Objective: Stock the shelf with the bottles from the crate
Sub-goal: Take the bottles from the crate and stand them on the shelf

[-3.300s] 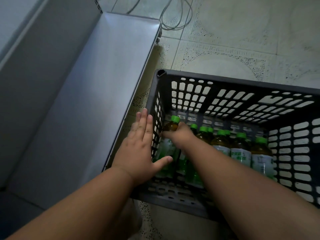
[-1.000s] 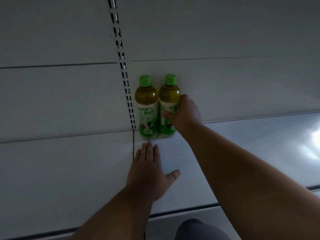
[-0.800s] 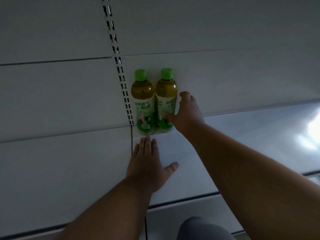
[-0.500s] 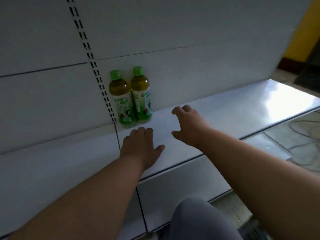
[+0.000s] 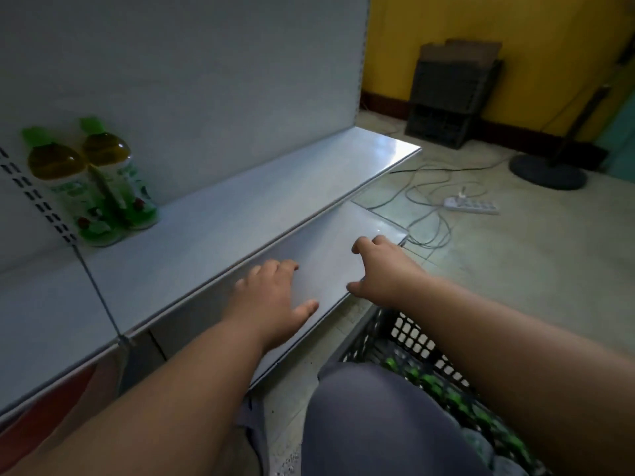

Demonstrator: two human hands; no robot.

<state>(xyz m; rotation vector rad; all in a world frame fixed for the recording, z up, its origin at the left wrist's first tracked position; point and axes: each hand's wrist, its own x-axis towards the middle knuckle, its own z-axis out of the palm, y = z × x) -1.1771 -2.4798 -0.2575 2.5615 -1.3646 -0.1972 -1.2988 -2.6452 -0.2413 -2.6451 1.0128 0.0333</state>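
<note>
Fingers (image 5: 271,269) loose, crate (image 5: 405,338) below knee (image 5: 371,407).

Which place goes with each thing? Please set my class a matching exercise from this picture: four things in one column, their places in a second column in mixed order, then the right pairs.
Things
1. two bottles
2. crate
3. power strip
4. left hand

Places
A. on the floor, among loose cables
B. over the lower shelf, holding nothing
C. upright on the upper shelf, against the back panel
D. on the floor beside the person's knee, with green caps inside

Pairs: 1-C, 2-D, 3-A, 4-B
</note>
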